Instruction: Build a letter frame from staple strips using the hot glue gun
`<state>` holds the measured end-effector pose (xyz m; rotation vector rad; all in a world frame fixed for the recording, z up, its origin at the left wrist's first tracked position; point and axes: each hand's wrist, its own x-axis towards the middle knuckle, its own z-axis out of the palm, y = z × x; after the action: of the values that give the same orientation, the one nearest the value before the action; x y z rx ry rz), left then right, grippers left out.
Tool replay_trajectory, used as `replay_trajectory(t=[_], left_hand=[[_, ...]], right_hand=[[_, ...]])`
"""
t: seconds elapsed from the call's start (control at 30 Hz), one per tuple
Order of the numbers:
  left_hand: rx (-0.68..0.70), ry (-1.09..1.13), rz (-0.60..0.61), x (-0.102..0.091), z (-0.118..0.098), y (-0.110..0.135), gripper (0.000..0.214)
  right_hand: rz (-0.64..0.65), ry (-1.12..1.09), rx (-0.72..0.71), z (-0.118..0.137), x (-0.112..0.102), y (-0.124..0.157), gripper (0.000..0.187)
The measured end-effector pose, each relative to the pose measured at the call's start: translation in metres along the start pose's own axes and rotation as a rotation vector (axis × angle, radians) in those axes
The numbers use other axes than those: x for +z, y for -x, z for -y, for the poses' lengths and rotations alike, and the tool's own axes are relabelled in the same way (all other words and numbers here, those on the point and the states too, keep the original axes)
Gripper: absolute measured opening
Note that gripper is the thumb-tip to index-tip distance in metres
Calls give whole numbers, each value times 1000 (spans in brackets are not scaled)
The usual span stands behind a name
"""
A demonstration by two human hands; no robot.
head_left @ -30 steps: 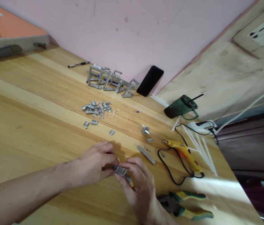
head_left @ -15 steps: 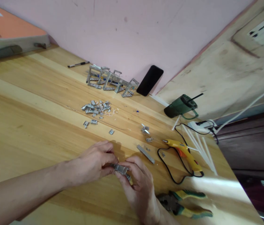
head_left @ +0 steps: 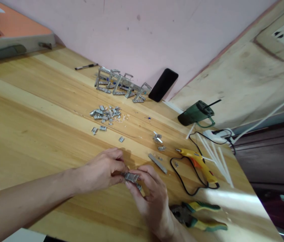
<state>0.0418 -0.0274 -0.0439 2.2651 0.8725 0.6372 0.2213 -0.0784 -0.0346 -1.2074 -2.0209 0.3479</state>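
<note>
My left hand [head_left: 101, 169] and my right hand [head_left: 152, 195] meet over the wooden table [head_left: 31, 111], both pinching one strip of metal staples [head_left: 131, 177] between their fingertips. The left fingers grip its left end, the right fingers curl round its right end. Another loose staple strip [head_left: 157, 163] lies just beyond the right hand. A heap of small staple pieces [head_left: 105, 113] sits further back.
Small staple-built frames [head_left: 120, 84] stand by the pink wall, beside a black phone [head_left: 163, 84] and a pen [head_left: 85, 66]. A yellow glue gun [head_left: 198, 163] with glue sticks [head_left: 215, 158], a green mug [head_left: 194, 114] and pliers [head_left: 199, 216] lie to the right.
The hands stay together on the staple strip, with only slight finger shifts. The view has tipped a little, so everything sits slightly higher.
</note>
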Motion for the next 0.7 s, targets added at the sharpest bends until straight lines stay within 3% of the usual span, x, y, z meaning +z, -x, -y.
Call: replay_trajectory(t=[0.33,0.7], left_hand=[[-30,-17,31,-1,-1,-1,9],[-85,-41,70,-20,4,2,27]], right_hand=[[-8,1,-7,0,1,1,18],[8,12,-2,-4,-6,3,25]])
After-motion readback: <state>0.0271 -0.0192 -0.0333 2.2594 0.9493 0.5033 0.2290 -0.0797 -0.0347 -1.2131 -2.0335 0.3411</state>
